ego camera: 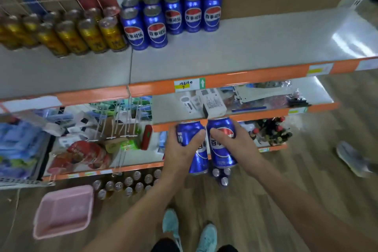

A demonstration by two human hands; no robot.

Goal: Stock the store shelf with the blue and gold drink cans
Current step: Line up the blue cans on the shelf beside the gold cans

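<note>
My left hand (182,149) grips a blue can (189,131), and my right hand (235,143) grips a second blue can (222,127) beside it. Both are held below the top shelf (245,47), in front of the lower shelves. On the top shelf several blue cans (173,16) stand in rows at the back, with several gold cans (90,32) to their left. More gold cans (126,184) and a few blue cans (222,178) stand on the floor under my hands.
A pink plastic basket (63,210) lies on the wooden floor at the left. The lower shelves hold packaged goods and dark bottles (272,131). Another person's shoe (351,157) is at the right. My own shoes (190,229) are at the bottom.
</note>
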